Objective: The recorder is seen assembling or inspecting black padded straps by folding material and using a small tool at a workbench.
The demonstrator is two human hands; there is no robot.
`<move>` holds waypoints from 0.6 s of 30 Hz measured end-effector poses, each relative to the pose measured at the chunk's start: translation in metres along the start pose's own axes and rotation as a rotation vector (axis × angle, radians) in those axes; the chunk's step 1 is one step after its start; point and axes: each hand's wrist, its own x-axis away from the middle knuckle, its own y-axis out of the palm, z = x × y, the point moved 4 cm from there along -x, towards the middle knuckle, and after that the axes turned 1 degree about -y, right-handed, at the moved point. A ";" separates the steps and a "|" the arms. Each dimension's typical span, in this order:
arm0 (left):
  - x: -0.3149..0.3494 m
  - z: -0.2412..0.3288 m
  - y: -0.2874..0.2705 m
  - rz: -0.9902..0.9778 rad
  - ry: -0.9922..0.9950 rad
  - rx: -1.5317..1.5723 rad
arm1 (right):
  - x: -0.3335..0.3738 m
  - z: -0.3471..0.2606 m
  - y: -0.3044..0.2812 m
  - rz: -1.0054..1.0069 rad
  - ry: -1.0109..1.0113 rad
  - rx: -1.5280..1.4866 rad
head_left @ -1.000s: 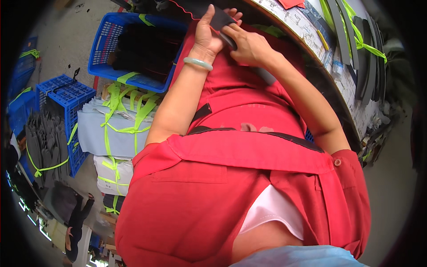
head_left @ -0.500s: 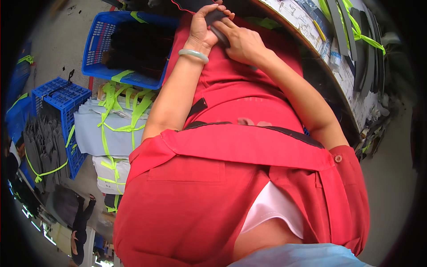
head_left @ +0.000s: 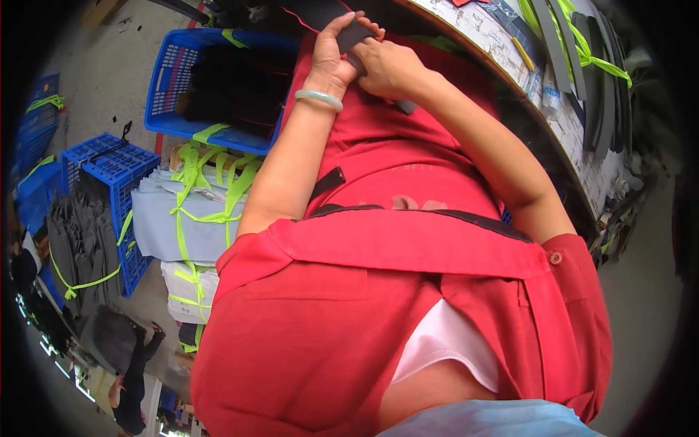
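Both my hands are close together above my lap, at the far end of my red apron [head_left: 422,164]. A dark grey fabric piece [head_left: 354,35] lies across the palm and fingers of my left hand [head_left: 331,57], which is closed on it. My right hand [head_left: 393,69] presses curled fingers onto the same piece next to the left palm. Its fingertips are partly hidden. Below the right hand a small grey end [head_left: 405,106] sticks out; I cannot tell if it belongs to the same piece. Beyond the left fingers extends dark fabric with a red edge [head_left: 313,11].
To the left stands a blue crate [head_left: 164,124] holding dark pieces. Nearer are light grey sheets tied with neon bands [head_left: 164,218], another blue crate [head_left: 138,164] and a dark grey bundle [head_left: 80,240]. A worktable [head_left: 502,51] with grey strips [head_left: 601,87] runs along the right.
My right hand has shifted over the fabric, so less grey shows between the hands, and a grey end now shows below it. The surroundings sit slightly lower and further right in view.
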 end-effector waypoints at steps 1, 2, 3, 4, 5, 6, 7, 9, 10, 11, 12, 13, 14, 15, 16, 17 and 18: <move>0.003 0.002 0.000 0.014 0.026 -0.014 | 0.021 -0.004 -0.004 0.144 -0.062 -0.007; 0.005 0.000 -0.002 0.020 0.037 -0.009 | 0.033 -0.005 -0.003 0.136 -0.073 -0.007; 0.005 -0.001 -0.001 -0.026 0.036 -0.029 | 0.041 -0.004 -0.002 0.132 -0.054 -0.014; 0.006 -0.002 0.000 -0.073 0.035 -0.050 | 0.044 -0.003 -0.001 0.129 -0.036 -0.020; 0.000 -0.003 -0.005 -0.101 0.018 -0.001 | 0.037 -0.006 -0.005 0.075 0.016 -0.036; -0.005 -0.001 -0.001 -0.130 0.009 -0.003 | 0.022 -0.002 -0.005 0.128 -0.015 -0.035; -0.004 -0.005 -0.002 -0.081 -0.004 -0.004 | 0.015 0.000 0.000 0.119 0.000 -0.028; 0.010 -0.011 0.011 0.014 -0.050 -0.071 | 0.009 0.005 0.000 0.113 0.013 -0.022; 0.012 -0.009 0.017 0.014 -0.054 -0.073 | 0.016 0.008 -0.004 0.109 0.012 -0.046; 0.018 -0.002 0.022 -0.036 -0.062 -0.060 | 0.021 0.005 -0.008 0.102 -0.004 -0.067; 0.020 0.000 0.025 -0.083 -0.074 -0.040 | 0.031 0.003 -0.006 0.094 -0.012 -0.066; 0.019 0.007 0.021 0.087 0.024 -0.003 | 0.042 0.001 -0.003 0.078 -0.011 -0.018; 0.014 0.010 0.010 0.088 0.039 0.005 | 0.049 -0.002 -0.003 0.064 -0.016 0.036; 0.004 0.013 -0.006 -0.053 0.021 0.030 | 0.046 -0.007 -0.005 0.108 -0.036 0.029; -0.001 0.010 -0.014 -0.194 -0.016 0.050 | 0.036 -0.008 -0.005 0.108 -0.025 0.027; 0.001 0.002 -0.005 -0.443 -0.208 0.197 | 0.018 -0.003 -0.003 0.044 0.003 0.063; 0.000 -0.002 0.002 -0.449 -0.223 0.189 | 0.003 -0.003 -0.007 -0.014 0.028 0.101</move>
